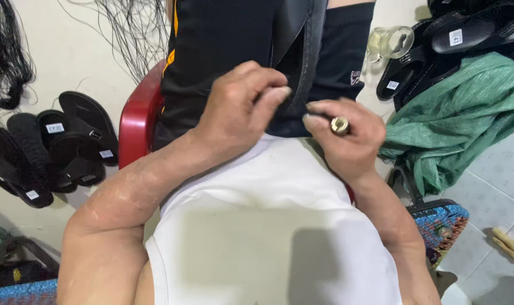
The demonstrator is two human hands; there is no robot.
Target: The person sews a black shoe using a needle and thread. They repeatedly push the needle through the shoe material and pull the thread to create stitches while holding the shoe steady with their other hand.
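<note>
Black sandals [48, 149] lay far left of the red chair [137, 116]. Your left hand [240, 110], just right of the chair, pinched a dark strap [310, 51] over your lap. Your ringed right hand [347, 135] gripped something small beside it. A green cloth [466, 107] lay far right of the chair.

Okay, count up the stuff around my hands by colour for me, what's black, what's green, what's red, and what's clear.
Black: 3, namely the sandal pile on the left, the sandal pile at upper right and the black garment that both hands pinch.
Green: 1, the crumpled cloth.
Red: 1, the plastic chair.
Clear: 1, the glass jar.
Total: 6
</note>
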